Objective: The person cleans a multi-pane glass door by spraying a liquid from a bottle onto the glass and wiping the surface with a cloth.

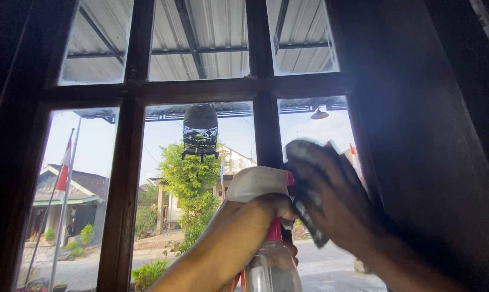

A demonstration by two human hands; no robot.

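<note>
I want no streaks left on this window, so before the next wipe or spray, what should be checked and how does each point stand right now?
1. Cloth gripped in the right hand: ok, fingers are wrapped over it.
2. Cloth flat against the right-hand pane: ok, as far as it shows; it is pressed to the lower part of the glass.
3. Spray bottle held firmly in the left hand: ok, the hand is closed around its neck.
4. Nozzle aimed at the glass: cannot tell, the white spray head hides its tip.
5. Liquid left in the bottle: cannot tell, the clear body is cut off by the frame edge.
6. Pane free of smears: cannot tell against the bright sky.
</note>
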